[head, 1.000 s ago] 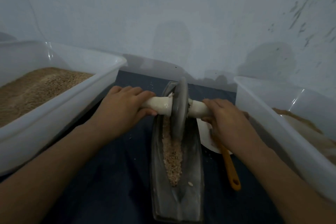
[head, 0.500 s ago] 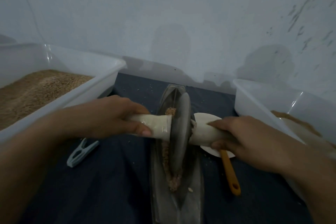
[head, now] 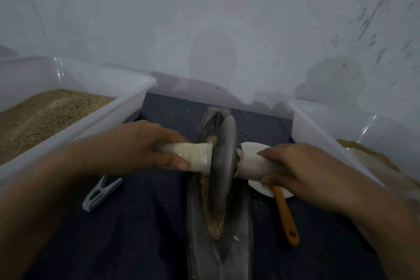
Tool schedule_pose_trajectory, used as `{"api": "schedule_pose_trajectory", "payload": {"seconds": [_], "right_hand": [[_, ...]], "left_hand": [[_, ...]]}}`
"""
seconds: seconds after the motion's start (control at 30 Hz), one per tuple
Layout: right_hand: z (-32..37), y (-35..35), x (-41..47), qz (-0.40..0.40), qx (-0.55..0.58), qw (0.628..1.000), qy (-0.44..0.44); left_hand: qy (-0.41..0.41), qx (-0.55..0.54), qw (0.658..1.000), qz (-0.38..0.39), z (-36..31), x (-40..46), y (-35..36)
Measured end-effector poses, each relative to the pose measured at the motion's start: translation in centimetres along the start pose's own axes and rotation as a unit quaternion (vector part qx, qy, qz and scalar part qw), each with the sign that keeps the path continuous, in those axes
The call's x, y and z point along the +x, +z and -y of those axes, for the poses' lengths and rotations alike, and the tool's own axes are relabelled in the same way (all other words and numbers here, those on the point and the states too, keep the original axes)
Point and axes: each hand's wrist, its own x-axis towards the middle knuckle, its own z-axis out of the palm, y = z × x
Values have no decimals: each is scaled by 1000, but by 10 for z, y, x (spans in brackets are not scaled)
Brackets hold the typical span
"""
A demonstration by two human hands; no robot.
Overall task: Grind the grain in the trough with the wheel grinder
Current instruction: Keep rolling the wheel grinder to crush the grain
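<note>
A dark boat-shaped trough (head: 241,234) lies lengthwise on the dark mat in front of me. A strip of brown crushed grain (head: 214,223) runs along its groove. The grey wheel grinder (head: 223,161) stands on edge in the groove, over the grain. A pale wooden handle (head: 195,157) passes through the wheel's middle. My left hand (head: 145,145) grips the left end of the handle. My right hand (head: 293,170) grips the right end. The wheel hides part of the grain beneath it.
A white tub (head: 75,134) of brown grain stands at the left. Another white tub (head: 336,143) with brown meal stands at the right. A pale clothes peg (head: 100,193) lies left of the trough. A white dish (head: 256,186) and an orange-handled tool (head: 286,216) lie to its right.
Both hands have pulled the wheel toward me along the trough, from its far end to about its middle. The loose grain strip now looks pressed and darker.
</note>
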Motion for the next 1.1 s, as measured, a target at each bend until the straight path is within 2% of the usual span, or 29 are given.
{"api": "schedule_pose_trajectory", "payload": {"seconds": [0.1,0.2,0.27,0.37,0.47,0.57,0.67,0.73,0.87,0.97,1.03,1.1], "right_hand": [[0,-8,-11,31,24,999,-13],[1,-3,-7,0,35,999,-3],[1,7,4,-44,6,999,10],[-1,24,24,-109,-21,993,48],[-5,32,32,-126,-38,990,51],[-4,26,23,-99,-22,994,32],[-3,10,5,-34,3,999,5],[-1,-1,-6,11,25,1000,-7],[0,-9,-13,37,44,998,-10],[1,0,-5,-7,36,999,4],[0,10,8,-49,15,998,31],[-1,21,19,-100,-3,994,52]], "left_hand": [[32,-43,997,52,0,-7,-7],[9,-42,999,32,0,-3,-3],[-23,26,998,-45,0,6,7],[-20,161,967,-198,1,18,27],[-11,175,957,-232,3,22,32],[-12,118,979,-165,2,16,21],[-17,13,999,-49,-4,4,5],[0,-12,1000,22,-4,-2,-2],[24,-55,996,59,-3,-6,-7],[-12,-39,999,2,-1,2,3],[-18,49,994,-94,1,11,14],[-8,143,972,-186,4,17,25]]}}
